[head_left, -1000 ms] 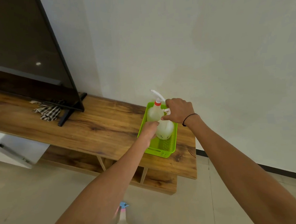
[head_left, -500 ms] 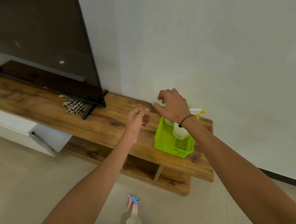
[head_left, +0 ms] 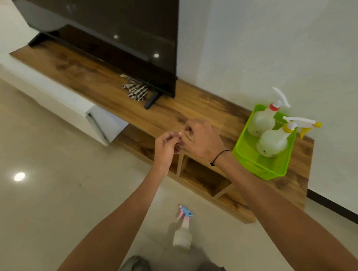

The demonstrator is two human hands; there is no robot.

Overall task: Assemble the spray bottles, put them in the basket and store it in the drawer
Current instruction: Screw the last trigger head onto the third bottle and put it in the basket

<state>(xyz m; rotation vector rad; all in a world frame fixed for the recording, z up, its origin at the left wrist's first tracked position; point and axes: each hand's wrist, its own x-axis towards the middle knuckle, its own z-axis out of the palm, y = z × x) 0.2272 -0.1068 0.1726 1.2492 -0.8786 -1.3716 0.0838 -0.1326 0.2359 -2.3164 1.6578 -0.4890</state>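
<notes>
Basket [head_left: 259, 168] sits on the wood shelf [head_left: 172, 114], well off to the right of the right hand [head_left: 203, 142]. It's thin green plastic, probably light and a bit flexy, so grabbing both long rims seems safest with the weight inside. Two bottles [head_left: 271, 142] stand in it, one red-collared, one yellow; they look part full, smooth and round, so the neck under the trigger is the better hold. A third bottle [head_left: 182, 235] stands on the floor, below both hands. Left hand [head_left: 166, 148] and right hand meet fingertip to fingertip, loosely curled, gripping nothing visible.
</notes>
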